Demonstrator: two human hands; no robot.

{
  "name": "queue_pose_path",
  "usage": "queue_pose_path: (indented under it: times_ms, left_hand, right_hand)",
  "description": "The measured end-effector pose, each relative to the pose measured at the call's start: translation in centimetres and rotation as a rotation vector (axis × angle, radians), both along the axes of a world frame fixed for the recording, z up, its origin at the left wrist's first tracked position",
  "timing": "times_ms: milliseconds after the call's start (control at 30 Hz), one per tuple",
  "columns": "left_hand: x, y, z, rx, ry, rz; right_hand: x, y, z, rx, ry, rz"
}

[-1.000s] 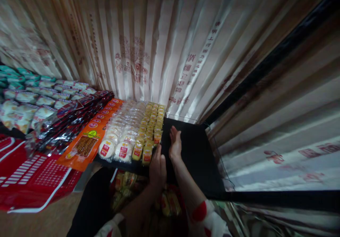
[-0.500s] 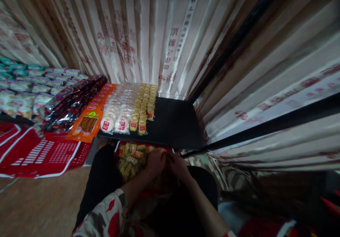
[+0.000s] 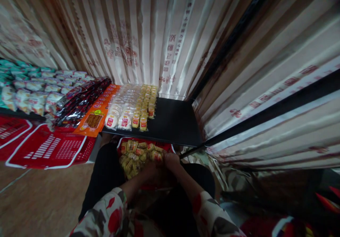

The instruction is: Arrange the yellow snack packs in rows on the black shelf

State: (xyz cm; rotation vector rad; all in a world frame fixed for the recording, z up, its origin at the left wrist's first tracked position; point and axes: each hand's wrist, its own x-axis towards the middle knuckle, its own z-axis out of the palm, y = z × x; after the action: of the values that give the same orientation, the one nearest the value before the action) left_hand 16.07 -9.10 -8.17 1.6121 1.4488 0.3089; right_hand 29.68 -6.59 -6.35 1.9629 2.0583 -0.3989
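Observation:
Between my knees stands a red basket [image 3: 169, 146] holding several small yellow snack packs [image 3: 136, 155] in clear wrappers. My left hand [image 3: 155, 171] is low in the basket, in dark shadow, beside the packs, and its fingers are hidden. Close to the basket's right side is my right hand [image 3: 172, 161], its fingers curled closed; whatever they may hold is out of sight. On the black shelf [image 3: 176, 120] above, yellow packs [image 3: 143, 122] stand in rows. To their left are rows of round white packs [image 3: 124, 121] in clear wrap.
An orange snack bag [image 3: 92, 120], dark shiny packets [image 3: 79, 102] and white-and-green packets [image 3: 37, 100] lie along the shelf's left. Red baskets [image 3: 61, 148] with white handles sit below them. A pleated curtain [image 3: 148, 35] and black frame bars [image 3: 265, 116] bound the shelf.
Both hands have moved down from the basket's far rim, the left one deeper and towards me. More yellow packs in the basket now show. The view has shifted slightly.

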Motion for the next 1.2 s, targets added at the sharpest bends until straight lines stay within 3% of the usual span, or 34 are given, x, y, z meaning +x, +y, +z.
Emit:
queue_pose_path:
  times_ms: [167, 400, 567, 700, 867, 967, 1067, 1200]
  left_hand:
    - [-0.3, 0.6, 0.5, 0.097, -0.009, 0.022]
    - [0.0, 1.6, 1.5, 0.119, -0.324, 0.123]
    - [-0.1, 1.9, 2.8, -0.053, -0.593, 0.252]
    - [0.0, 2.3, 4.3, -0.231, -0.858, 0.460]
    - [0.5, 2.9, 5.8, -0.291, -1.011, 0.649]
    - [0.8, 3.2, 6.4, -0.342, -1.095, 0.720]
    - [1.2, 3.4, 6.9, -0.356, -1.152, 0.731]
    - [1.7, 4.1, 7.7, -0.347, -1.176, 0.751]
  right_hand:
    - [1.1, 0.2, 2.2, -0.039, 0.132, 0.019]
    - [2.1, 0.1, 6.7, -0.079, 0.545, 0.105]
    - [2.4, 0.6, 7.7, -0.039, 0.751, 0.142]
    - [2.3, 1.1, 7.0, 0.075, 0.937, -0.055]
    - [1.3, 1.5, 6.4, 0.191, 1.318, -0.404]
    - [0.7, 1.7, 6.6, 0.214, 1.439, -0.581]
    - [0.0, 1.8, 7.1, 0.207, 1.523, -0.674]
    - [-0.9, 2.0, 7.5, 0.225, 1.628, -0.686]
